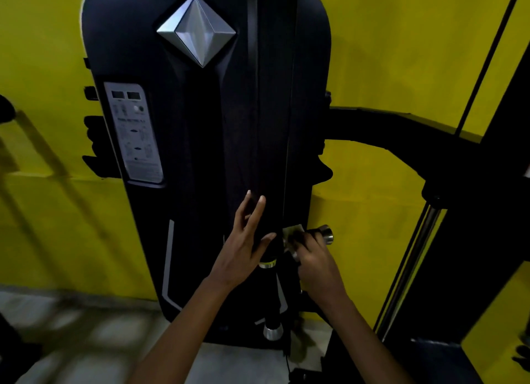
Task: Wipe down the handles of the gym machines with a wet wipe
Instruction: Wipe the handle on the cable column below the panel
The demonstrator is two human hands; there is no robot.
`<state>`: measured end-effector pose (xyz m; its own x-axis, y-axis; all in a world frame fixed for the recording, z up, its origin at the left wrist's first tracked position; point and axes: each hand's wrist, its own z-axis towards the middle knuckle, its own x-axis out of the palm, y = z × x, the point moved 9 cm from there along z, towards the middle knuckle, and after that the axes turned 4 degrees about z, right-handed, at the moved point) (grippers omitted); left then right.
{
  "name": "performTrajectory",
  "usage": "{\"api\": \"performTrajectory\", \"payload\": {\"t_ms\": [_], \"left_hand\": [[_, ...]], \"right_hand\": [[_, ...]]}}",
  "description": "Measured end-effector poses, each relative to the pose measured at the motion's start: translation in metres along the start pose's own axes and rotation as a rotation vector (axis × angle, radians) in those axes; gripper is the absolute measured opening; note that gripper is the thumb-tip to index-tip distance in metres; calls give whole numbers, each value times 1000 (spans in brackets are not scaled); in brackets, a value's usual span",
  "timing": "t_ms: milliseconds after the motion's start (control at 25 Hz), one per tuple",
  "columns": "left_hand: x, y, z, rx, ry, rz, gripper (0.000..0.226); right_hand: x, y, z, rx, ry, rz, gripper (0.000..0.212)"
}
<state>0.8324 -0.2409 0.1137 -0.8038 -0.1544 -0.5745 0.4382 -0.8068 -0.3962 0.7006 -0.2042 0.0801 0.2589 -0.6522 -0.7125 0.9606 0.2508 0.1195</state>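
At nine o'clock a yellow wall (43,217) fills the view behind the equipment, with pale floor tiles (71,326) blurred at about seven o'clock. The dark machine shroud (200,154) stands upright through the centre, carrying a grey instruction label (134,134) on its left edge and a silver diamond emblem (196,30) at twelve o'clock.

Just below centre, the left hand (243,249) reaches up with its fingers straight and spread, holding nothing; its thumb lies against the upper end of a black upright handle (271,294), which has a bright ring near the thumb and a silver cap at the bottom, at six o'clock.

Immediately to the right, the right hand (312,257) has its fingers curled around a horizontal handle (325,234), pressing a wet wipe (292,231) against it. The wipe is small, pale and crumpled, with only a corner showing above the knuckles. The handle's silver end cap sticks out past the fingers toward three o'clock.

Farther right, a black frame arm (401,131) curves to a steel guide rod (410,269) at four o'clock.
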Motion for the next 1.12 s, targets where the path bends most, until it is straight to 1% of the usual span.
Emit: {"api": "performTrajectory", "payload": {"t_ms": [80,160,200,240,320,360,480,520,600,640,680,760,840,880,1000,1080,1120], "left_hand": [[-1,-2,-2,34,-17,9,81],[-1,-5,-2,35,-26,1,82],[-1,-5,-3,28,-28,-6,83],[-1,-5,-3,24,-30,-10,83],[-1,-4,-3,21,-31,-11,83],[-2,-4,-3,23,-32,-11,83],[-3,-6,-4,19,-38,-12,84],[-2,-6,-4,15,-40,-15,83],[-2,-5,-5,9,-42,-21,83],[-2,-4,-5,6,-40,-19,83],[-2,-3,-5,5,-38,-14,82],[-2,-3,-5,2,-32,-6,81],[-2,-3,-5,0,-28,-10,82],[-1,-4,-5,4,-30,-10,83],[-2,-7,-6,37,-51,61,83],[-4,-7,-7,39,-59,99,82],[-4,-7,-6,36,-57,104,82]], "right_hand": [[-10,-17,-1,15,-29,20,46],[-17,-32,4,123,-86,54,43],[-15,-31,5,152,-83,68,41],[-9,-26,4,134,-70,69,39],[-4,-21,-4,42,-54,56,34],[-5,-26,-5,33,-54,52,33],[-11,-42,2,178,-97,88,40],[-8,-38,5,190,-74,92,42],[0,-23,2,108,-19,77,41],[-2,-24,-1,72,-21,85,40],[-7,-31,-3,79,-27,112,40],[-15,-52,-3,200,-71,148,43],[-18,-46,3,304,-96,158,48],[-16,-31,5,295,-91,155,48],[-6,12,6,141,-31,141,41],[-9,8,7,80,-21,121,39],[-13,-2,9,86,-22,103,41]]}}
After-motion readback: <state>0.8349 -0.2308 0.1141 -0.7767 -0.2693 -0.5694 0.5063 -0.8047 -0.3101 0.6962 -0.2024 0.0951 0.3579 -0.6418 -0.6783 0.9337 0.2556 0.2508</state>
